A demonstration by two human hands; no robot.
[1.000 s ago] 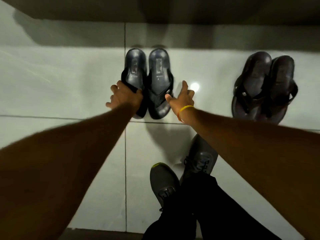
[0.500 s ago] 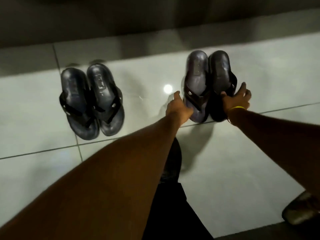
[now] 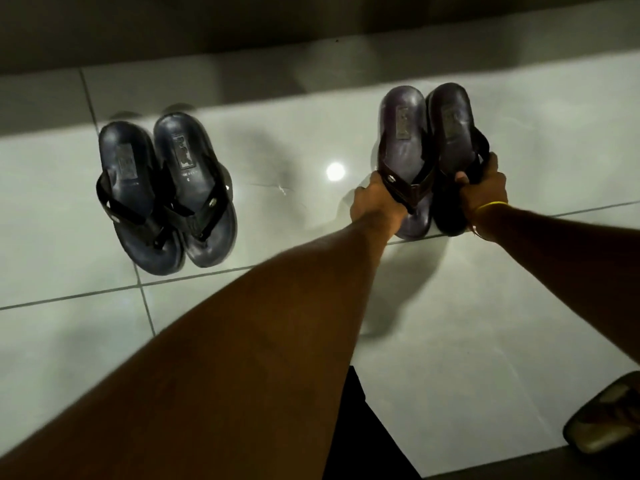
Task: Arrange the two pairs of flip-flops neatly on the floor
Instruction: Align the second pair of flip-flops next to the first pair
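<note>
My left hand (image 3: 375, 199) was closed around the strap side of the purplish flip-flop (image 3: 403, 150), fingers curled over its left edge and thumb hidden beneath. My right hand (image 3: 483, 192) gripped the darker flip-flop (image 3: 450, 129) beside it, fingers wrapped tight around the black strap on its right edge, a yellow band (image 3: 488, 206) sitting on that wrist. The two sandals touched along their inner sides, heels pointing away from me toward the dark wall base (image 3: 242, 32), toes toward me near a grout line in the pale tiled floor (image 3: 450, 323). Whether their soles lay flat on the tile I could not tell, as my hands covered the front parts. Well apart to the left, the other pair (image 3: 166, 192) rested on the floor untouched, also side by side and touching, heels away, slightly slanted against the grout line. A bright light reflection (image 3: 335, 170) shone on the tile between the two pairs. At the lower right edge, part of a tan sandal (image 3: 606, 420) showed.
</note>
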